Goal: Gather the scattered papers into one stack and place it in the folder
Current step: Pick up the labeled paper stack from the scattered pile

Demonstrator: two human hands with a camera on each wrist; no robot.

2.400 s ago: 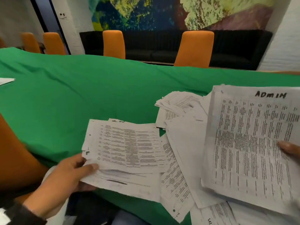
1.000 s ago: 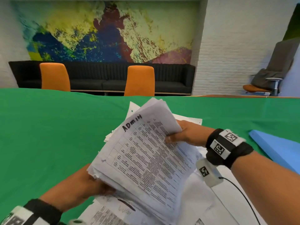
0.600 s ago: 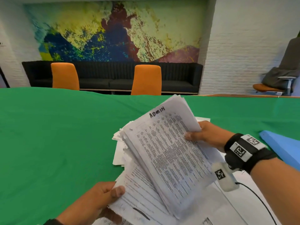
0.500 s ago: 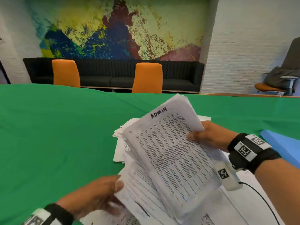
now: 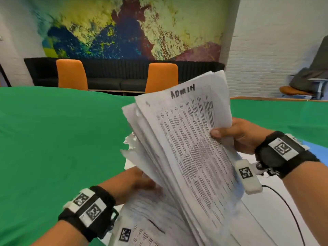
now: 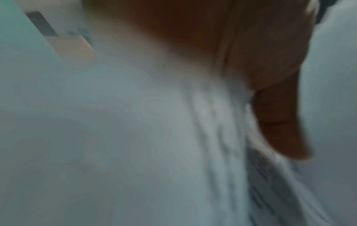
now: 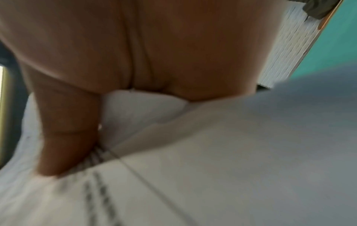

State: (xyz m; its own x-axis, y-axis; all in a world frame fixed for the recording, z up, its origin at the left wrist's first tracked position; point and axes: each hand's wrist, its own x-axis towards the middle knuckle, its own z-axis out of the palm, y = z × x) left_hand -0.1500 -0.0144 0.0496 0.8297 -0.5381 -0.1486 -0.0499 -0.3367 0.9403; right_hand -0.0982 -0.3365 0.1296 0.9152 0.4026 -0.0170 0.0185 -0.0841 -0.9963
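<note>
A thick stack of printed papers, its top sheet marked "ADMIN", is held tilted up above the green table. My right hand grips its right edge, thumb on the top sheet. My left hand holds the lower left of the stack from behind, its fingers hidden by the sheets. The right wrist view shows the thumb pressed on the papers. In the blurred left wrist view a thumb lies against fanned paper edges. A sliver of the blue folder shows behind my right wrist.
More loose sheets lie on the table under the raised stack. The green tablecloth stretches left and far. Two orange chairs stand at the far edge before a black sofa. A cable trails from my right wrist.
The stack has been lifted higher and tipped more upright. My left hand moved from the loose lower sheets up behind the stack's lower left, and those sheets now join the stack.
</note>
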